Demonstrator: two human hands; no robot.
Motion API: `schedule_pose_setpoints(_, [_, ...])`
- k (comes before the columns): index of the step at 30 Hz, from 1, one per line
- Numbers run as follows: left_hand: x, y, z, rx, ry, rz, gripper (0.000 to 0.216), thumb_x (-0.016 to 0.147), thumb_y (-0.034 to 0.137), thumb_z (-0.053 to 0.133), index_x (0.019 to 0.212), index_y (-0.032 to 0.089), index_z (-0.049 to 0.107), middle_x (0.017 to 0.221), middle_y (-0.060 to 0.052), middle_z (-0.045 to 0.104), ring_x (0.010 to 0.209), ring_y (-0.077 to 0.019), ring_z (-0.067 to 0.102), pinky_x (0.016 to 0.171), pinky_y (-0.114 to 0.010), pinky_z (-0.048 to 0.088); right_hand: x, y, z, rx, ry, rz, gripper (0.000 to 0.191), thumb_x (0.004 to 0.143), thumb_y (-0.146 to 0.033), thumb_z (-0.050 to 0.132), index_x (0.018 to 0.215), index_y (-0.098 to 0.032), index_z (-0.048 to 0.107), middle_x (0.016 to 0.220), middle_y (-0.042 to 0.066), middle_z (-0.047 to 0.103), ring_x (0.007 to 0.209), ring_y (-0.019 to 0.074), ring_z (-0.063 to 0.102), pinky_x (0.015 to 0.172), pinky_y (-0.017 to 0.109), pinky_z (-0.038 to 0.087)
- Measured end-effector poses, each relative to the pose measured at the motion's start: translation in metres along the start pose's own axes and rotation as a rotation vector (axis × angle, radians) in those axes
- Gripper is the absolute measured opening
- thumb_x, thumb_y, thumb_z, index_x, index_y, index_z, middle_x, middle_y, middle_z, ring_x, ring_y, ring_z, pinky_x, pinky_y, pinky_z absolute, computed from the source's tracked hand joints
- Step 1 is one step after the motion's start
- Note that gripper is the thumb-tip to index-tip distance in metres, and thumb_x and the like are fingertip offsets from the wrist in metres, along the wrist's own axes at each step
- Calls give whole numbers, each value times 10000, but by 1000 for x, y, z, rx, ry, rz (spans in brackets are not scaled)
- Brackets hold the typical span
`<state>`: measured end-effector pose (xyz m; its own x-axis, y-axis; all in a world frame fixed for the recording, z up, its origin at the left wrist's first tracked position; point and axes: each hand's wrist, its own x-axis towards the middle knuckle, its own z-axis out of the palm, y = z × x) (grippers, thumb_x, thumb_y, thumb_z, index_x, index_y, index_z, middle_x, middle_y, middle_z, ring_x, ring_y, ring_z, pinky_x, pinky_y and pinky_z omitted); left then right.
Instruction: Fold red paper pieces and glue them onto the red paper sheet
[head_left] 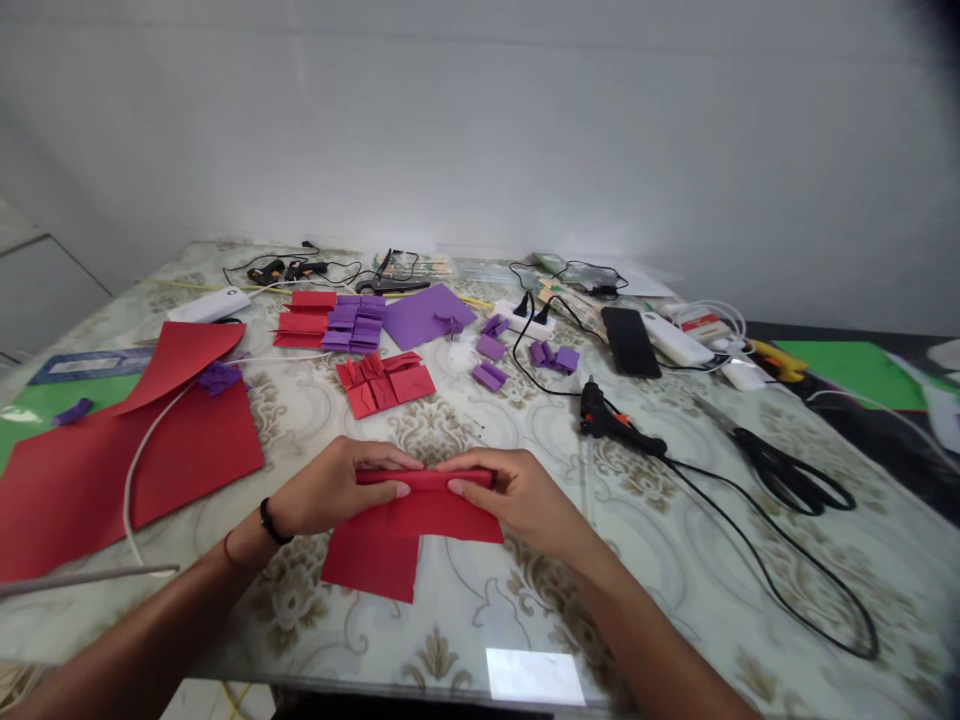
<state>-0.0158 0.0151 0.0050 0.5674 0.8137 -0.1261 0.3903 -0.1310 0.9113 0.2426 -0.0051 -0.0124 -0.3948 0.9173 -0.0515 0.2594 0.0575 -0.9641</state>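
Between my two hands is a strip of red paper (442, 515), its upper edge folded over into a narrow band. My left hand (349, 485) pinches the left end of that fold, thumb in front and fingers behind. At the other end my right hand (517, 495) grips it the same way, with both thumbs pressed on the fold. A second red paper piece (375, 568) lies flat on the table, partly covered by the held one. Just beyond my hands sits a folded red paper piece (386, 385) with raised flaps.
A black glue gun (619, 425) and black scissors (787, 470) lie to the right, with a looping cord. Large red sheets (187, 450) cover the left side. Folded purple pieces (356, 325), a purple sheet (427, 315), a power strip (525, 320) and a phone (630, 342) are farther back.
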Motion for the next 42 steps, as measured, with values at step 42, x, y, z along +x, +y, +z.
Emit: schedule_pose_setpoints(42, [2, 0, 0, -104, 126, 234, 197, 856, 173, 736, 1025, 216, 827, 1098, -79, 773, 1023, -208, 720, 933, -300, 555, 2, -3, -3, 68, 80, -209, 164, 879, -238, 730, 1006, -277, 827, 1052, 57, 762, 968, 205, 704, 853, 327, 557])
